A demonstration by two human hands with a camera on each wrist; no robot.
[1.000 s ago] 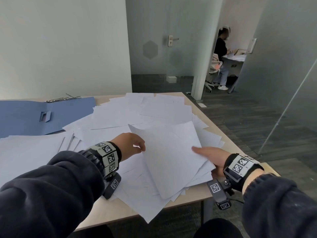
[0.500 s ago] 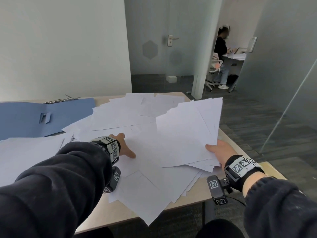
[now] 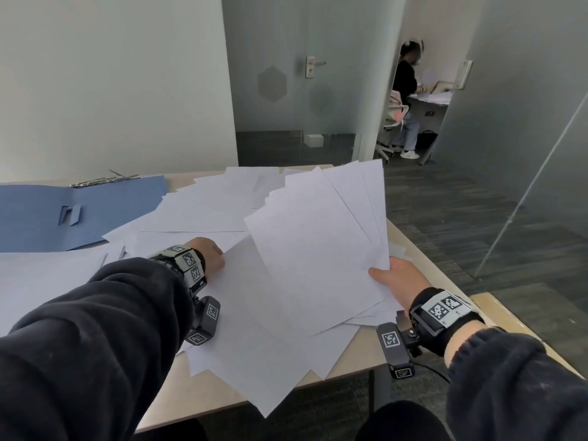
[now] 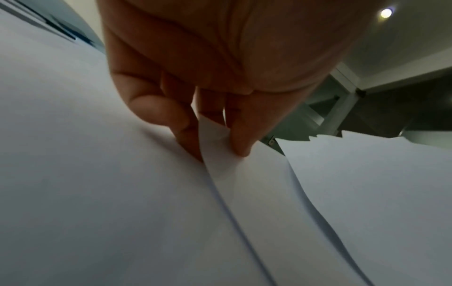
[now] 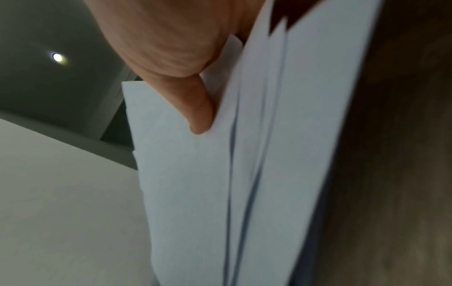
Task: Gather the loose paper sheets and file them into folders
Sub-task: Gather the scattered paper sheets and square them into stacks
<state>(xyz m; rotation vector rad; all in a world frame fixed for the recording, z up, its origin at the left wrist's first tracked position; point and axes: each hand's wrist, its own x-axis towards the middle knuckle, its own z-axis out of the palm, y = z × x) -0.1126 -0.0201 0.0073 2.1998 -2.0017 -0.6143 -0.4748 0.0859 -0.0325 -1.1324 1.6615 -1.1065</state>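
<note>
While right hand (image 3: 396,280) clamps sheets (image 3: 321,246), left hand (image 3: 210,255) pinches.

The right hand (image 5: 166,38) fills the upper middle of the frame, its thumb pressed down onto a fanned sheaf of plain white paper sheets (image 5: 208,183). The sheets run from the top right of the frame down to the bottom centre, their edges staggered and dark lines showing between them. A round ceiling light (image 5: 57,57) glows at upper left. A blurred brown wooden surface (image 5: 396,174) fills the right side.
</note>
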